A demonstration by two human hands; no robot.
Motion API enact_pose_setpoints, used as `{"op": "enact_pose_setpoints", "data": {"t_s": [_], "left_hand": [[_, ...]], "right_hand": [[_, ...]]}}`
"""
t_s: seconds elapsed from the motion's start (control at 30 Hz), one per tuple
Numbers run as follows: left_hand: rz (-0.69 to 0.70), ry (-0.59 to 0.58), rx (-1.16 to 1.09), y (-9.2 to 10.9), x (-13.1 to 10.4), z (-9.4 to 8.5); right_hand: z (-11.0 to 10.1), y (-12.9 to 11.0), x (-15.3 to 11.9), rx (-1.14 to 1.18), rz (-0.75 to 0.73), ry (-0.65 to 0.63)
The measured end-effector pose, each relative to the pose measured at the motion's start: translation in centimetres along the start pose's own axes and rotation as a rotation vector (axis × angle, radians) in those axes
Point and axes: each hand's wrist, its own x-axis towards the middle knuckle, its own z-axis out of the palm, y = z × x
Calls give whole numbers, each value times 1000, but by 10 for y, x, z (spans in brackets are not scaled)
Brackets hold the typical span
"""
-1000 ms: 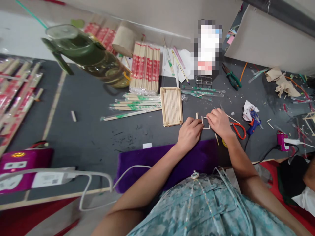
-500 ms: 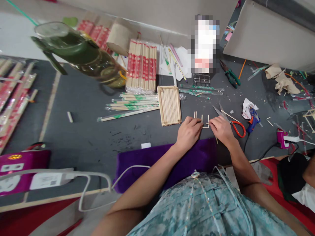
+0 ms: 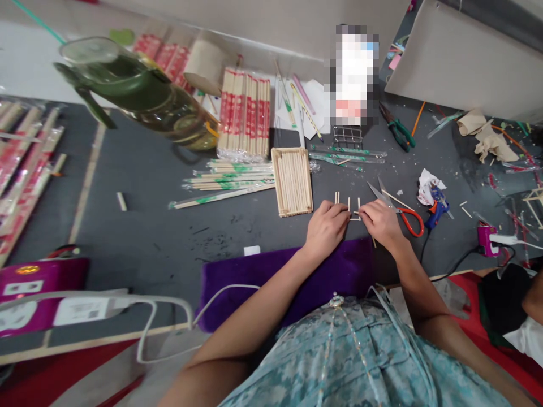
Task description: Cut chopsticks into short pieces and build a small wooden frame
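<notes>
My left hand (image 3: pixel 326 227) rests low on the dark table, its fingertips together on an upright-lying short wooden stick (image 3: pixel 349 202). Facing it, my right hand (image 3: pixel 382 221) pinches another small wooden stick (image 3: pixel 356 213) between thumb and finger. A further cut piece (image 3: pixel 354 219) lies crosswise in the gap between both hands. Two short sticks (image 3: pixel 336 197) stick out beyond my left knuckles. Left of the hands is a shallow tray-like frame of wooden sticks (image 3: pixel 292 183). Red-handled scissors (image 3: pixel 410 221) lie open beside my right hand.
Wrapped chopsticks (image 3: pixel 244 116), a tilted-looking green-lidded jug (image 3: pixel 144 96) and a phone (image 3: pixel 351 76) on a wire stand (image 3: pixel 348 137) are behind. Pliers (image 3: pixel 401 133), a blue glue gun (image 3: pixel 438 212) and a purple power block (image 3: pixel 487 240) lie right. A purple cloth (image 3: pixel 250 277) covers the front edge.
Both hands stay in nearly the same place. The small stick in my right fingers and the upright piece beside it have shifted very slightly left.
</notes>
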Motion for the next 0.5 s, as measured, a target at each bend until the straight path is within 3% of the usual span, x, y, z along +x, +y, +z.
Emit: {"op": "enact_pose_setpoints", "data": {"t_s": [0.33, 0.5], "left_hand": [[-41, 1, -22, 5, -1, -10], [-86, -77, -84, 16, -9, -22]], "right_hand": [[-18, -1, -11, 46, 32, 94], [-20, -8, -30, 67, -8, 77]]}}
